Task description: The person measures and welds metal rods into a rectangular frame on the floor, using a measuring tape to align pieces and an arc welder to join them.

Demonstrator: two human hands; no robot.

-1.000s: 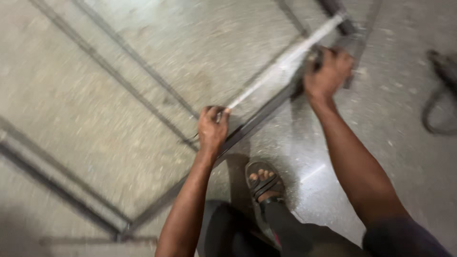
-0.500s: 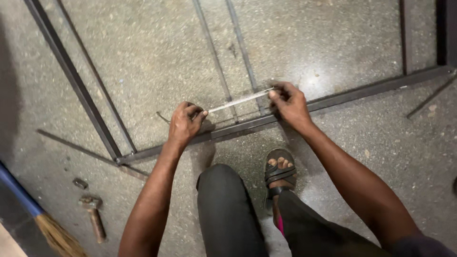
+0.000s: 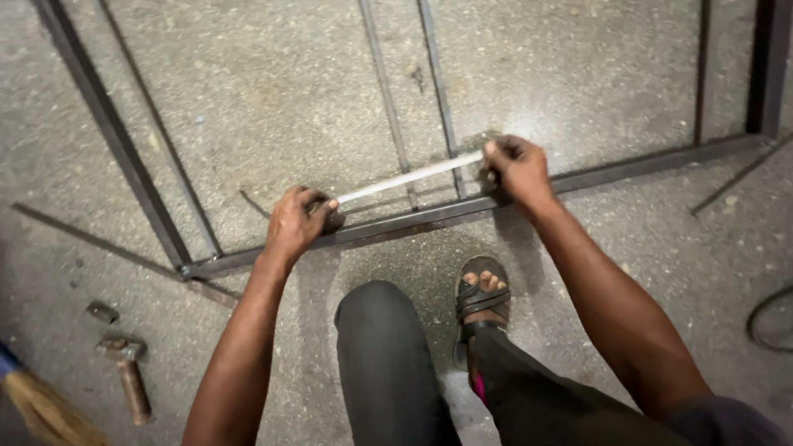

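A dark steel frame lies flat on a speckled concrete floor, with thin rods running across it. My left hand grips one end of a short, pale flat metal bar. My right hand grips the bar's other end. The bar lies slightly tilted across two of the rods, just above the frame's near rail. My knee and sandalled foot are below the rail.
A hammer and a small metal piece lie on the floor at lower left, beside a broom. A loose thin rod lies left of the frame. A dark cable curls at the right edge.
The view has swung so the frame's near rail now runs almost level. Both hands have stayed on the ends of the pale bar, which now rests across two rods near the rail.
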